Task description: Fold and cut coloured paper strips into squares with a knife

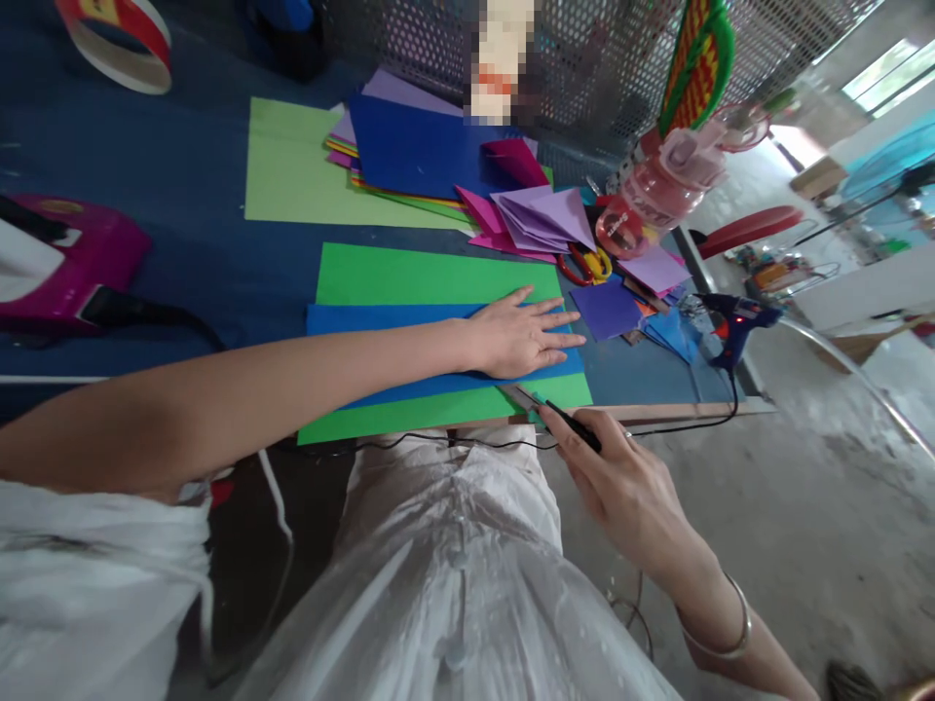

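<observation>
Across the blue-covered table (pixel 182 224) I see, largest first, a broad green paper sheet (pixel 438 275) lying flat with a long blue paper strip (pixel 394 319) laid over it. Both run left to right along the near edge, so the strip's long axis sits crosswise to me, its right end pointing toward the blue glue gun (pixel 734 326) at the table's corner. Behind them lie a pale green sheet (pixel 292 175) and a loose stack of coloured papers (pixel 416 146) with purple folded pieces (pixel 544 219) beside a pink plastic bottle (pixel 661 190).

My left hand (pixel 522 336) lies flat on the blue strip near its right end, fingers spread and pressing, grasping nothing. My right hand (pixel 628 487) is closed round the black handles of a pair of scissors (pixel 547 404), whose blades touch the near right edge of the green sheet, pointing up and left under the left hand. Whether the blades are parted I cannot tell.

By my judgement a cut is starting at that edge. To do it well, I would keep the left palm firm so the two layers cannot slide, hold the blades square to the paper, and steer along the strip's edge in long strokes, keeping the left fingertips clear of the blade line.
</observation>
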Motion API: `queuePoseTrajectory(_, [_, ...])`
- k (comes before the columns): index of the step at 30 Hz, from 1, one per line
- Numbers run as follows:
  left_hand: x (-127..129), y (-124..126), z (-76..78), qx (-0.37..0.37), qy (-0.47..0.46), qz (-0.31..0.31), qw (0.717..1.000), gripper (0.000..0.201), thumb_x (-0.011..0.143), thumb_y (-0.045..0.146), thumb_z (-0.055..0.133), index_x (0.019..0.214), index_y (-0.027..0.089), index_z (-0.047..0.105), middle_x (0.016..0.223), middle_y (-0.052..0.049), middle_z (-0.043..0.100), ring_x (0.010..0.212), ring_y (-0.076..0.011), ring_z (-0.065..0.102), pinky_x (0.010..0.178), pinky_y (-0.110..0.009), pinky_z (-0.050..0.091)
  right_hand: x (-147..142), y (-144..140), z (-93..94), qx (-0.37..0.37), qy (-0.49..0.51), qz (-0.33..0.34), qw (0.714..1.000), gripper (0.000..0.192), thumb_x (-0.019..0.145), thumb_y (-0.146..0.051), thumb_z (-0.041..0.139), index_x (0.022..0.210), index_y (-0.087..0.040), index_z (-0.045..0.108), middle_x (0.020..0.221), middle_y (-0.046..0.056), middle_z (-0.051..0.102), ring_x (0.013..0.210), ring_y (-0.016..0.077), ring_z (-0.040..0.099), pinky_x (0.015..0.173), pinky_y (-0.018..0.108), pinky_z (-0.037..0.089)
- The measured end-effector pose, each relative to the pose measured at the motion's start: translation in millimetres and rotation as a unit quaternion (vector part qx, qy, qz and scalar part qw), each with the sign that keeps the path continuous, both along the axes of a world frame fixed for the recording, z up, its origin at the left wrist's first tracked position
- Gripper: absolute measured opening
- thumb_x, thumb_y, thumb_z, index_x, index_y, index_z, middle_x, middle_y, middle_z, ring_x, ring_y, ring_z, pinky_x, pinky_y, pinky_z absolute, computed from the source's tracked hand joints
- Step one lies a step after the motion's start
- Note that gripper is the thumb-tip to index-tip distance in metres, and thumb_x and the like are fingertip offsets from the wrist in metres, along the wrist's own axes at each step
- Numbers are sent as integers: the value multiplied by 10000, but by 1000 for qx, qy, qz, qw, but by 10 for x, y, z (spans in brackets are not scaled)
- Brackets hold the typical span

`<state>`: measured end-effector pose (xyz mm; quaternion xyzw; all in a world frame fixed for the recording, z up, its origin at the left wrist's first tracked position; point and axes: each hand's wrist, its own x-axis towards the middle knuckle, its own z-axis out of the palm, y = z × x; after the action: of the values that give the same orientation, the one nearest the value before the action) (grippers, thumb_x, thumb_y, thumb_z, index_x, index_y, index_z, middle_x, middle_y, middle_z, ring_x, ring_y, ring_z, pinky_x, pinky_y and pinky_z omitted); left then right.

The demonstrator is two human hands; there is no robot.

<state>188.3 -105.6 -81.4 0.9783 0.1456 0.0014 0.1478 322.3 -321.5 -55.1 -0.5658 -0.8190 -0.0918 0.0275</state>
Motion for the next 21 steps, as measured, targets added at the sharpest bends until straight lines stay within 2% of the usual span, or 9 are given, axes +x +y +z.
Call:
queuePoseTrajectory(3, [163, -25, 22, 8, 1, 31, 999, 591, 1099, 445, 269, 1675, 327, 329, 1793, 8, 179, 1670, -300, 144, 1337, -618, 49, 99, 5, 20, -3, 4, -8, 1000, 444, 1080, -151, 435, 1498, -204, 574, 1141, 113, 688, 972, 210, 733, 656, 285, 604])
queuePoseTrajectory(6, [190, -17, 72, -8, -5, 16, 1000, 609, 1094, 429, 305, 1684, 280, 311, 1797, -21, 165, 1675, -306, 104, 1334, -624, 62, 158, 2, 31, -5, -3, -9, 1000, 450, 1081, -152, 430, 1506, -208, 569, 1148, 112, 687, 970, 206, 733, 659, 280, 597])
queuePoseTrajectory(10, [-80, 96, 135, -35, -24, -110, 993, 578, 1088, 425, 326, 1657, 336, 368, 1788, 39, 208, 1675, -254, 114, 1343, -546, 94, 165, 14, 59, -13, -14, -12, 1000, 454, 1081, -162, 431, 1510, -206, 571, 1138, 109, 686, 950, 203, 733, 624, 270, 579])
queuePoseTrajectory(12, [-273, 169, 131, -31, -13, -133, 991, 562, 1090, 430, 306, 1640, 364, 402, 1768, 77, 265, 1675, -242, 118, 1347, -517, 46, 162, 24, 79, -21, -17, -11, 1000, 461, 1080, -166, 435, 1517, -212, 571, 1132, 107, 689, 943, 201, 730, 610, 262, 569])
queuePoseTrajectory(16, [-524, 258, 61, -34, 20, -122, 992, 560, 1097, 506, 262, 1633, 415, 397, 1764, 106, 250, 1672, -228, 134, 1346, -475, -3, 155, 34, 94, -31, -13, -12, 999, 464, 1076, -167, 447, 1519, -216, 576, 1130, 107, 690, 902, 193, 720, 609, 264, 564])
queuePoseTrajectory(21, [-545, 259, 13, -18, 23, -118, 993, 565, 1100, 531, 239, 1647, 438, 345, 1768, 119, 217, 1675, -211, 112, 1343, -469, -25, 121, 48, 38, -27, -9, -20, 999, 475, 1067, -161, 460, 1528, -206, 565, 1114, 106, 677, 858, 187, 710, 574, 262, 542])
